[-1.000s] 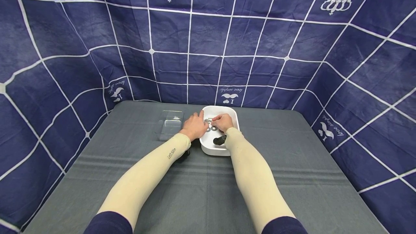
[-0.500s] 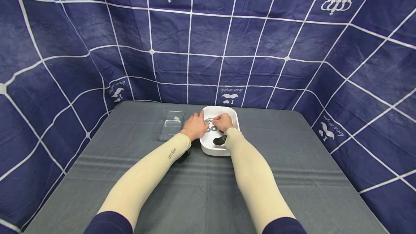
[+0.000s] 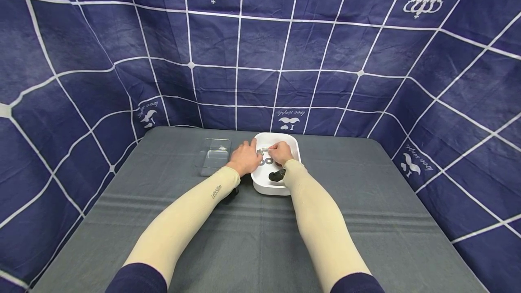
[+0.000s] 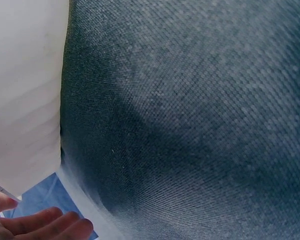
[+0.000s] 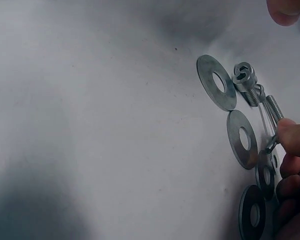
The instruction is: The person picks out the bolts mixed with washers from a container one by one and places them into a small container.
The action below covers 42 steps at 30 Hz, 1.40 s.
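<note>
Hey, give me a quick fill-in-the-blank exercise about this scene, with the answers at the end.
The right hand is inside a tray coloured ____.
The flat metal rings with holes in the middle are called ____.
In the head view, the clear container lies to the tray's ____.
The cloth under the tray is coloured ____.
Missing words: white; washers; left; grey.

A blue, white-lined curtain with 2 inverted crown prints hangs behind a grey tablecloth.
</note>
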Each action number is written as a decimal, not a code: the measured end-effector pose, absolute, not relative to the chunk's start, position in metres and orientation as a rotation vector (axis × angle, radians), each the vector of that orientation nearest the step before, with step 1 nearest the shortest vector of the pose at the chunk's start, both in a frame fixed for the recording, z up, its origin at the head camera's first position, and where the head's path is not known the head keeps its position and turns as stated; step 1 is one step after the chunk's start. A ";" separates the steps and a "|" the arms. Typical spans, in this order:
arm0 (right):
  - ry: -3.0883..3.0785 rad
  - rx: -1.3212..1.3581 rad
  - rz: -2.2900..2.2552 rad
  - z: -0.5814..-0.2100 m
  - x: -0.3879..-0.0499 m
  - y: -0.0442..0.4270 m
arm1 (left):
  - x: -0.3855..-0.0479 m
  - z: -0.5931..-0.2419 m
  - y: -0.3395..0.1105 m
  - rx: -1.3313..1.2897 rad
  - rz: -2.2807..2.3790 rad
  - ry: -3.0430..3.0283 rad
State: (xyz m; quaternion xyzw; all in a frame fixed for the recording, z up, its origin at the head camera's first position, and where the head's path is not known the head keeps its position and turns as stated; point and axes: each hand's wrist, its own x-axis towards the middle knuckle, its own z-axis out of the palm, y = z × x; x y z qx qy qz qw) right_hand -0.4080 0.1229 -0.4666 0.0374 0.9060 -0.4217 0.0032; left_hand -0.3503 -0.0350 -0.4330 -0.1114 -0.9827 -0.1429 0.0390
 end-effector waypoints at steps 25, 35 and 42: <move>2.760 0.032 -1.377 -0.449 -0.402 0.131 | -0.356 -0.431 -0.035 -0.361 -0.315 -3.051; 2.880 -0.185 -1.320 -0.439 -0.403 0.136 | -0.356 -0.427 -0.036 -0.386 -0.300 -3.044; 2.942 -0.253 -1.263 -0.429 -0.396 0.134 | -0.355 -0.428 -0.037 -0.399 -0.318 -3.044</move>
